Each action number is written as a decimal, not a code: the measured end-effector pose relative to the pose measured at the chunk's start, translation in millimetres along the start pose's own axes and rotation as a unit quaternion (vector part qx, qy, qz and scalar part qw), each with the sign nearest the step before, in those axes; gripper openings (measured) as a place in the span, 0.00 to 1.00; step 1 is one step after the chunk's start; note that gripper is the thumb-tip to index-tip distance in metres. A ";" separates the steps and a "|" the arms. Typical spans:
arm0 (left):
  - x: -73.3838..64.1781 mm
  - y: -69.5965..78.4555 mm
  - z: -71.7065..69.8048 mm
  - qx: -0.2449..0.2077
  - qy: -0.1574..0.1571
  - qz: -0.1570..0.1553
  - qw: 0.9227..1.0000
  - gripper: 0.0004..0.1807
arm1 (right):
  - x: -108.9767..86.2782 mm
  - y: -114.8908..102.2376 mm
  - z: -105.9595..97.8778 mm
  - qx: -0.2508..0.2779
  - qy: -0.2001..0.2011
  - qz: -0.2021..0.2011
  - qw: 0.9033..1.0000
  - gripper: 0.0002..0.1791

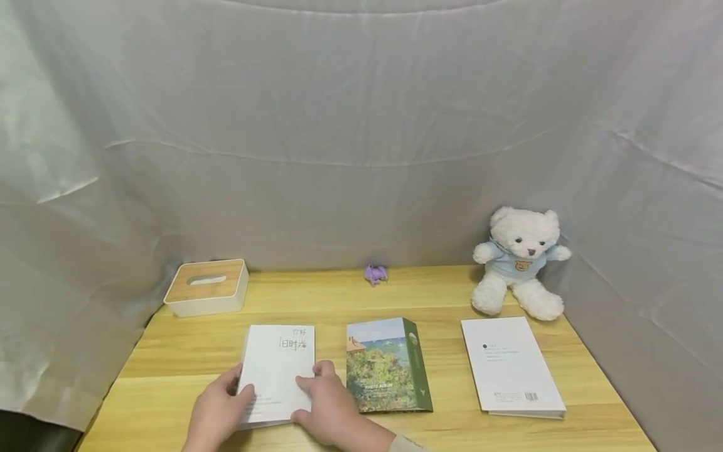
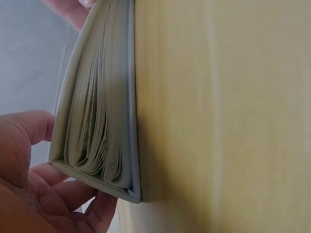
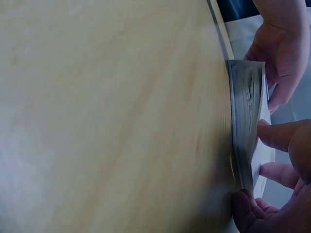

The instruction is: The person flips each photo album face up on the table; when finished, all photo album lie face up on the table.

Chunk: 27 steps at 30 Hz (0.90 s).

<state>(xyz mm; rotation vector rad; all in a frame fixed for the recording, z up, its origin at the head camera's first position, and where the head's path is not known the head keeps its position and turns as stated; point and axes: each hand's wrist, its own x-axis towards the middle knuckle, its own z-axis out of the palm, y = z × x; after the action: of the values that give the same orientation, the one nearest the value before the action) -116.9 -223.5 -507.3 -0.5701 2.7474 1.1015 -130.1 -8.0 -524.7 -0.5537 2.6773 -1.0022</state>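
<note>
A white photo album [image 1: 277,370] with dark handwritten-style characters on its cover lies at the front left of the table, between both hands. My left hand [image 1: 219,408] grips its left side, thumb on the cover; in the left wrist view its fingers [image 2: 75,194] lie along the spine, and the thick pages show at the album's end. My right hand [image 1: 329,405] holds the opposite side. In the right wrist view, fingertips [image 3: 265,125] press on the white cover, while other digits curl around the near corner of the album [image 3: 245,111].
Just right of the hands lies a green photo album [image 1: 381,370] with a painted landscape cover. Farther right is another white album [image 1: 511,367]. A white teddy bear [image 1: 522,263], a purple tangled item [image 1: 375,274] and a wood-topped tissue box [image 1: 209,289] sit along the back.
</note>
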 end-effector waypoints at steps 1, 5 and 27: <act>-0.2 0.2 0.7 0.000 -0.001 0.000 1.000 0.34 | -0.1 0.0 0.2 0.000 0.001 -0.001 1.000 0.35; -0.8 0.4 1.6 0.004 -0.006 0.003 1.000 0.34 | -0.4 0.0 0.5 -0.003 0.005 -0.007 1.000 0.35; -4.7 -5.0 0.3 -0.027 0.049 0.034 0.998 0.30 | -4.2 5.6 2.5 0.106 -0.036 -0.008 0.994 0.29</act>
<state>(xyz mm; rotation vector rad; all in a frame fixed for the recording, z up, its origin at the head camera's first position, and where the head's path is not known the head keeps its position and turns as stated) -110.7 -225.2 -509.5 -0.5546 2.8490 1.1958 -127.0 -3.8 -529.9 -0.5556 2.4674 -1.2285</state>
